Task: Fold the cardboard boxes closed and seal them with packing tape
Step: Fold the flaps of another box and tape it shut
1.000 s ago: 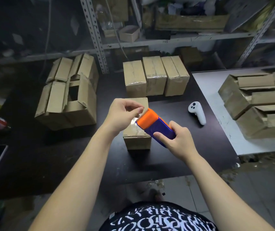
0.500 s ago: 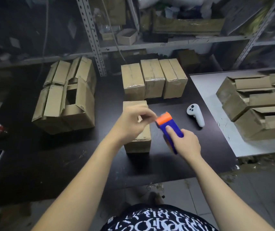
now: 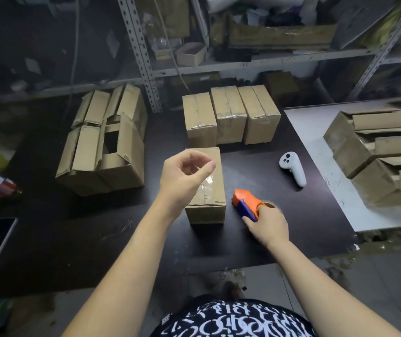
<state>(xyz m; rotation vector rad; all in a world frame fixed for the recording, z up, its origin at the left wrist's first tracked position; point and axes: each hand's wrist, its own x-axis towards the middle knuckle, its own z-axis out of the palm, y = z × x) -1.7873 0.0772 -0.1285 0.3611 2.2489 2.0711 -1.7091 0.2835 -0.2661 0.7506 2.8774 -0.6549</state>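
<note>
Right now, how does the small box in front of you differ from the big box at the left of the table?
The small box has its flaps folded flat with clear tape shining on top; the big box has flaps standing ajar around a dark gap, no tape visible. The small box is narrower than the big box. Both are plain brown cardboard on the dark table.

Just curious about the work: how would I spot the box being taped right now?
On the dark table, look in front of the row of three taped boxes at the back. One box stands alone there, below the left hand, beside the orange-and-blue tape dispenser the right hand holds. Its neighbours sit shoulder to shoulder; it stands apart.
</note>
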